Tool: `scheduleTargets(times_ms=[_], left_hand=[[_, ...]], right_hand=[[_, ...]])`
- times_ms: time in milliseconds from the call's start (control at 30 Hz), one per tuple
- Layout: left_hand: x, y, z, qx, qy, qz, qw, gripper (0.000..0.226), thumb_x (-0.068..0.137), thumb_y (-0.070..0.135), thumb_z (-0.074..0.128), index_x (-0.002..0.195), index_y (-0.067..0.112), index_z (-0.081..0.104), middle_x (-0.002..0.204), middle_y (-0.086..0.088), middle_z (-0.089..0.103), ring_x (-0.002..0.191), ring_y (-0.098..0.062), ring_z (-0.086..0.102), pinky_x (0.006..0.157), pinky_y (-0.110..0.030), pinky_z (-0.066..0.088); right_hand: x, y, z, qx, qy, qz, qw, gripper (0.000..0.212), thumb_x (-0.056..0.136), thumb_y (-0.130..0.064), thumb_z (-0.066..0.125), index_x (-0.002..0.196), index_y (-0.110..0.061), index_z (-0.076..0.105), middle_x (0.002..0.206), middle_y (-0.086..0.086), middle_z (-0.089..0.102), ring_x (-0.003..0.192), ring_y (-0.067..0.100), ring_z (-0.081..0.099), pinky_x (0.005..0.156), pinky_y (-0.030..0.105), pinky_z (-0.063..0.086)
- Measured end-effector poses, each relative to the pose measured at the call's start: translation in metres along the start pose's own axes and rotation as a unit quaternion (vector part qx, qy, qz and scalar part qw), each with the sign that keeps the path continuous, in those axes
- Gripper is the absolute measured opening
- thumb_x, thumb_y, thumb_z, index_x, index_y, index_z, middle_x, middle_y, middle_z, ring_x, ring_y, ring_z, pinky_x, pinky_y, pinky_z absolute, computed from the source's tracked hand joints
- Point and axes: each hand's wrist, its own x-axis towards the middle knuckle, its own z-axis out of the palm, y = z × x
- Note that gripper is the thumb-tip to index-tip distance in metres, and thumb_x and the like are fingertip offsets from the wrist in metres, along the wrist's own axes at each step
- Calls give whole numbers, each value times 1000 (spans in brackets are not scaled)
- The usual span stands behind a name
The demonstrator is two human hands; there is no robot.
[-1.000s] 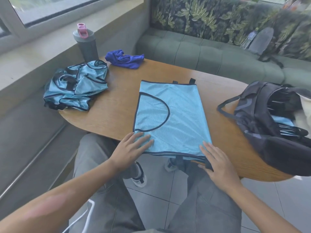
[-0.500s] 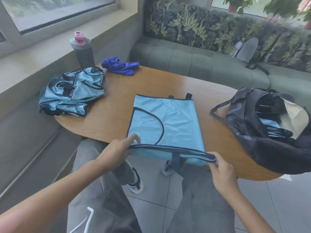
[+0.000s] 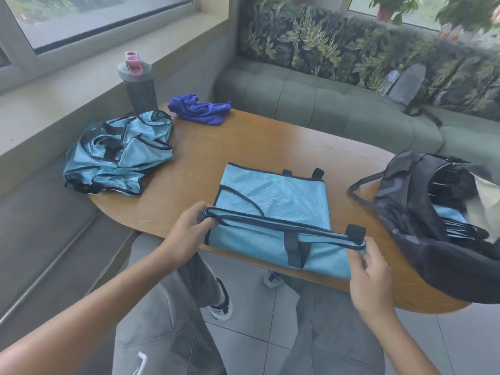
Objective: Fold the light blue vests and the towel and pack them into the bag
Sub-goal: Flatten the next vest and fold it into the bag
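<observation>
A light blue vest (image 3: 281,201) with dark trim lies half-folded on the wooden table (image 3: 265,147). My left hand (image 3: 189,231) pinches its near left corner and my right hand (image 3: 370,269) pinches its near right corner, lifting the near hem up and over the rest. A heap of more light blue vests (image 3: 119,155) sits crumpled at the table's left end. The dark blue towel (image 3: 200,109) lies bunched at the far edge. The black bag (image 3: 433,217) stands open at the right end, with light blue fabric showing inside.
A grey bottle with a pink lid (image 3: 138,82) stands by the window sill behind the heap. A green bench (image 3: 324,106) curves behind the table with a grey pouch (image 3: 405,85) on it. My knees and tiled floor are below the table edge.
My hands went from resting flat on the vest's near edge to pinching its two near corners, and the hem has been raised and carried away from me over the vest.
</observation>
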Motion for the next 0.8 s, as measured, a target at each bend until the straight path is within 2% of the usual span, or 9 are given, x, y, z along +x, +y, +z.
scheduleTargets(times_ms=[67, 133, 267, 367, 467, 600, 667, 733, 800], left_hand=[[10, 6, 2, -22, 17, -18, 999, 41, 78, 39, 60, 101, 6, 63, 109, -22, 69, 104, -43, 65, 95, -65, 48], [23, 12, 3, -26, 38, -28, 999, 52, 75, 45, 60, 103, 1, 61, 107, -26, 67, 91, -35, 67, 88, -65, 50], [57, 18, 3, 31, 72, -37, 996, 49, 81, 50, 54, 95, 3, 59, 91, -21, 68, 77, -23, 59, 76, -57, 53], [88, 23, 3, 70, 88, -55, 992, 43, 91, 42, 52, 92, -1, 56, 80, -19, 60, 70, -19, 51, 64, -42, 42], [125, 22, 4, 104, 93, -76, 987, 30, 99, 30, 53, 82, 5, 51, 70, -4, 49, 64, -19, 44, 60, -36, 33], [177, 18, 9, 160, 112, -95, 976, 25, 100, 23, 54, 78, 12, 50, 65, 0, 47, 62, -22, 46, 57, -32, 32], [196, 12, 13, 224, 136, -91, 961, 17, 100, 24, 55, 89, 12, 56, 79, 0, 57, 77, -26, 56, 64, -34, 38], [200, 8, 18, 274, 160, -74, 945, 16, 102, 24, 55, 111, 11, 56, 106, -2, 58, 98, -24, 55, 81, -37, 46], [192, 3, 24, 316, 169, -6, 934, 19, 103, 20, 54, 119, 11, 55, 117, -3, 54, 108, -23, 50, 93, -40, 46]], right_hand=[[10, -12, 1, 14, 16, -3, 1000, 19, 105, -21, 48, 92, -32, 55, 73, 18, 56, 64, 32, 50, 60, 41, 40], [22, -24, 3, 23, 34, -21, 999, 22, 106, -19, 48, 90, -32, 53, 74, 7, 56, 65, 24, 49, 58, 29, 38], [59, -32, 13, 17, 70, -23, 997, 21, 106, -22, 48, 86, -31, 50, 76, -14, 56, 70, 5, 51, 63, 15, 36], [91, -28, 22, -10, 81, -4, 997, 19, 98, -38, 43, 86, -26, 50, 77, -7, 57, 75, 5, 54, 69, 21, 40], [126, -29, 30, -26, 63, 12, 998, 28, 102, -30, 49, 74, -28, 46, 65, -2, 49, 63, 5, 48, 57, 17, 33], [185, -3, 53, -38, 39, 64, 996, 25, 101, -25, 56, 84, -6, 58, 68, 10, 53, 63, 19, 46, 54, 27, 32], [205, 14, 65, -70, 6, 111, 991, 20, 101, -29, 59, 99, -10, 62, 80, 4, 60, 79, 24, 55, 63, 34, 36], [208, 29, 75, -102, -32, 159, 981, 29, 101, -35, 58, 120, -12, 61, 89, -1, 63, 86, 21, 56, 71, 32, 37], [200, 41, 82, -130, -34, 140, 981, 31, 100, -35, 57, 124, -16, 57, 99, -1, 67, 91, 21, 58, 76, 35, 42]])
